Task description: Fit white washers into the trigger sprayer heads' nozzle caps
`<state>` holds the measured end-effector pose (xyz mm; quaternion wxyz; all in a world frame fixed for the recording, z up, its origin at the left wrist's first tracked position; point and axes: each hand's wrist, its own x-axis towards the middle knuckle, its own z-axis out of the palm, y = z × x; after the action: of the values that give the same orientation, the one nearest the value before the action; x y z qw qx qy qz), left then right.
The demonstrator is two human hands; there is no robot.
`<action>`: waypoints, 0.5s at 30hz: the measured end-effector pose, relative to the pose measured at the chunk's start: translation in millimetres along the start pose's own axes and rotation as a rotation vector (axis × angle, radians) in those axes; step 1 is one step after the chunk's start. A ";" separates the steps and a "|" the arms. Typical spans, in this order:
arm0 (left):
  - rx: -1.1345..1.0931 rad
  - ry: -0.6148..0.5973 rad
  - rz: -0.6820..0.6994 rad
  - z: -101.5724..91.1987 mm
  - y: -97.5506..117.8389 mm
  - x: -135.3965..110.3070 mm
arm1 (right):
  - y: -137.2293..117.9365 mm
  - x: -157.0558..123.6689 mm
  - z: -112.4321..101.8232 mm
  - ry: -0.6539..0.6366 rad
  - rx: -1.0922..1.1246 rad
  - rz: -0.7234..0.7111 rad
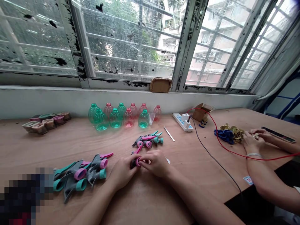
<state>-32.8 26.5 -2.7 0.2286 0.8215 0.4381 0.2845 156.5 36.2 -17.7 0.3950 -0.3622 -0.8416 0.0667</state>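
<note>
Between my two hands is a spray trigger head with a dark body and a pink lever and collar (138, 150). My left hand (123, 170) is closed round its body. The fingers of my right hand (156, 162) pinch at the pink collar, partly hiding it. Just beyond my hands lies a small group of grey spray trigger heads (147, 139) with pink and teal parts. Left of my left hand is a larger pile of the same kind of heads (81, 175). A small white piece (167, 160) shows beside my right hand.
Green and pink clear bottles (115, 120) stand along the wall, near white tweezers (169, 133). A power strip (182, 122) with red and black cables is at right. A co-worker's hands (254, 140) handle gold and blue pieces (231, 134). Stacked small containers (47, 123) sit at left.
</note>
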 end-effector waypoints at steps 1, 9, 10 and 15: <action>0.001 -0.001 -0.001 -0.1 0.2 -0.2 | 0.2 -0.2 0.3 -0.001 -0.002 -0.003; 0.009 -0.005 -0.010 -0.2 1.8 -1.5 | 1.9 -1.2 2.6 -0.006 -0.014 0.009; 0.009 -0.005 -0.013 -0.1 2.0 -1.5 | 1.7 -0.9 2.5 -0.012 -0.012 0.013; -0.002 -0.006 -0.023 0.2 2.7 -1.8 | -0.6 0.5 1.0 -0.042 0.011 0.022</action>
<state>-31.9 23.5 -1.7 0.2340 0.8171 0.4463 0.2798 155.2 36.3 -17.8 0.3787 -0.3678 -0.8452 0.0833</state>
